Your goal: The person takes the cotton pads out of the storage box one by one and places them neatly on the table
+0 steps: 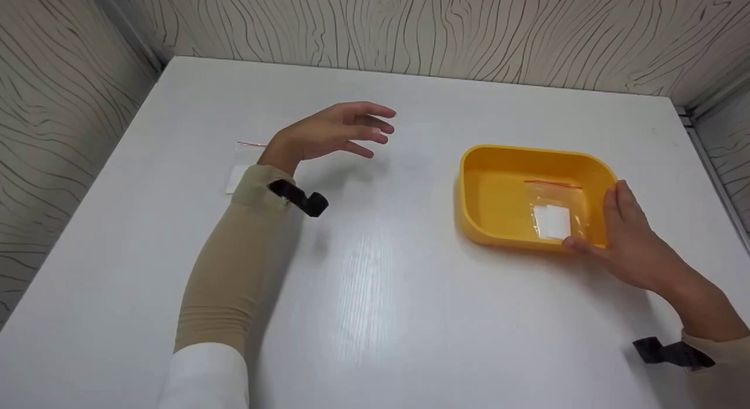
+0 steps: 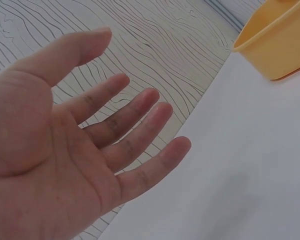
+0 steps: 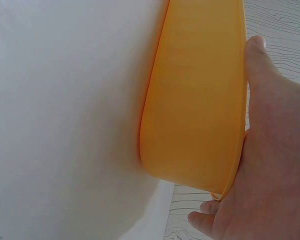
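1. We take this for a small booth-like workplace, though we cannot tell what building holds it.
2. We see a white surface (image 1: 398,350) boxed in by wood-grain walls (image 1: 410,28).
3. We notice grey strips (image 1: 718,177) at the corners.

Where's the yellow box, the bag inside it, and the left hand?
Box (image 1: 498,207): head view, bare floor inside.
Bag inside (image 1: 555,196): head view, see-through upper part.
Left hand (image 2: 72,152): left wrist view, palm.
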### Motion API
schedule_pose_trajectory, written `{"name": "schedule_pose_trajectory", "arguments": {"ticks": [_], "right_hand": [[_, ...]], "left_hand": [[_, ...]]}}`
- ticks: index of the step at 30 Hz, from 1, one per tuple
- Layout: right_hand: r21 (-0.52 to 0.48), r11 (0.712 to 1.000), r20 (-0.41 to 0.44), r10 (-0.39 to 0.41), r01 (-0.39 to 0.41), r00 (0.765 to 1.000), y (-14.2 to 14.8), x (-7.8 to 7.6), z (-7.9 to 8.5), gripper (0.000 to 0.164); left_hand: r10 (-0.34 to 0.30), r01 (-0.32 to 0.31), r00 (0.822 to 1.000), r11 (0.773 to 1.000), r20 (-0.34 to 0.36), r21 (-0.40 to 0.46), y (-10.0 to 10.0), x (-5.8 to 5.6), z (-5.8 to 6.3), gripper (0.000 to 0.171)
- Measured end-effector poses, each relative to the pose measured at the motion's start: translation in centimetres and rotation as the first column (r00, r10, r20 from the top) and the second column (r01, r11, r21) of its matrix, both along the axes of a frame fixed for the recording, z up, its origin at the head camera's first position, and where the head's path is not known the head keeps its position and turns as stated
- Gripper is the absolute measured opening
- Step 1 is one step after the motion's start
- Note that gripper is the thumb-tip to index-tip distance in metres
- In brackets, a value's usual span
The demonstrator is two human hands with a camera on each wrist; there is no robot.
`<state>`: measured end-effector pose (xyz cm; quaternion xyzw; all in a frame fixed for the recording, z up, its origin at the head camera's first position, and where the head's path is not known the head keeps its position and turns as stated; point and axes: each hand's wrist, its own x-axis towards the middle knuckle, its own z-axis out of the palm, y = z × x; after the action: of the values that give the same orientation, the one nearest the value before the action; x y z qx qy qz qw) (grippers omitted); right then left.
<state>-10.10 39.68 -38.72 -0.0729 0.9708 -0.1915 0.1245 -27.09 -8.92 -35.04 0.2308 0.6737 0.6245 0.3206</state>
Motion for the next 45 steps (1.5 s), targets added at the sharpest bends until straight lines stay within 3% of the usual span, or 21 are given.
{"name": "schedule_pose_trajectory", "arguments": {"ticks": [14,45], "right_hand": [[0.006,1.0,0.021,-0.01,0.01,1.0,-0.2,0.0,0.1,0.116],[0.011,1.0,0.013,0.0,-0.001,1.0,0.0,-0.1,0.0,0.115]], "left_hand": [[-0.032,0.031,0.999,0.998,-0.033,-0.047,2.9,-0.2,0.2,0.053],[-0.107,0.107,0.994,0.994,0.006,0.002,8.1,-0.1,0.8,0.051]]}}
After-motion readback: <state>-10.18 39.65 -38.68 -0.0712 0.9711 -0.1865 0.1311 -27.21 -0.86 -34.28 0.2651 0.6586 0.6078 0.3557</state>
